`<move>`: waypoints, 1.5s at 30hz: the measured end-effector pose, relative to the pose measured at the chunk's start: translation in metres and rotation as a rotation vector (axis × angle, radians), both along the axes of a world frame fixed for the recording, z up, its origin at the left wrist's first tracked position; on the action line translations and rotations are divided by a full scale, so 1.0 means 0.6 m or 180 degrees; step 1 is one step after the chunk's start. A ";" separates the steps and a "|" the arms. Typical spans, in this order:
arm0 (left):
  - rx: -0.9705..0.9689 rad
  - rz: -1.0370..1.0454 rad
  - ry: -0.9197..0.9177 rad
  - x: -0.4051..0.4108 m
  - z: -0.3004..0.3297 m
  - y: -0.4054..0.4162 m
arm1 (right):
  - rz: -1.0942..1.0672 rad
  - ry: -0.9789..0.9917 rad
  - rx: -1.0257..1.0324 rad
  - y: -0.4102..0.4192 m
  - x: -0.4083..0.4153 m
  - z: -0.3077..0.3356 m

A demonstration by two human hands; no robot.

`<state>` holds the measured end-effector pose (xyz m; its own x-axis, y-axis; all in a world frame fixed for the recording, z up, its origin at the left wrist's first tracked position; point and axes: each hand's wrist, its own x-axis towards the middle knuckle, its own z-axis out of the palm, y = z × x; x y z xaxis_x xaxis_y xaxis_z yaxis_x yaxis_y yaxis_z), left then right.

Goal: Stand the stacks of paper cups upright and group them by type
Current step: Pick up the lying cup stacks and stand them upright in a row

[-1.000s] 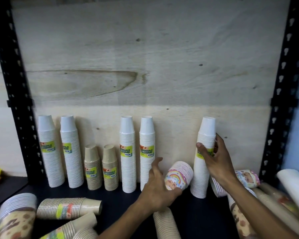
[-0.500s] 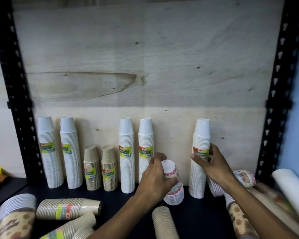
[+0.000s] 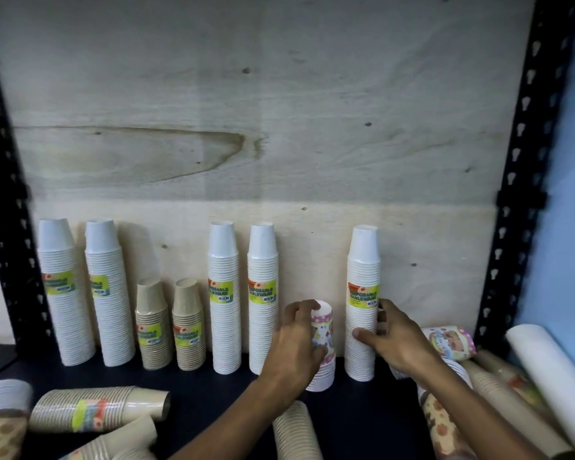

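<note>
Evidently light and crushable: left hand (image 3: 296,343) grips the short patterned paper-cup stack (image 3: 322,353) mid-height; right hand (image 3: 395,340) clasps the tall white sleeved stack (image 3: 362,293) low down.

Both forearms reach in from the lower edge, bare to the wrist, angling up toward the back of the shelf. The left hand (image 3: 294,343) is seen from its back, fingers curled round a short patterned cup stack (image 3: 322,351), thumb low and fingertips near the top. The right hand (image 3: 395,340) grips the right side of a tall white cup stack (image 3: 362,300), thumb across its front, fingers behind.
</note>
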<state>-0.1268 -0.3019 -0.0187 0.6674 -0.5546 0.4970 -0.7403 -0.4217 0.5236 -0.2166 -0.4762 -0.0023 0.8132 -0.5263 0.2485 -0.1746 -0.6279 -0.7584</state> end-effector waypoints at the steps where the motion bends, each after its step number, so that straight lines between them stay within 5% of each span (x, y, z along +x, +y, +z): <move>1: -0.0017 0.0009 -0.0001 0.002 -0.001 0.000 | 0.0019 -0.0021 0.0002 0.003 0.001 0.000; 33: -0.0075 0.0362 -0.0416 -0.104 0.026 0.013 | -0.0428 0.0059 -0.0312 -0.021 -0.061 0.029; 45: 0.0976 -0.0092 0.1356 -0.194 -0.016 -0.093 | -0.1327 0.1146 -0.0860 -0.130 -0.102 0.026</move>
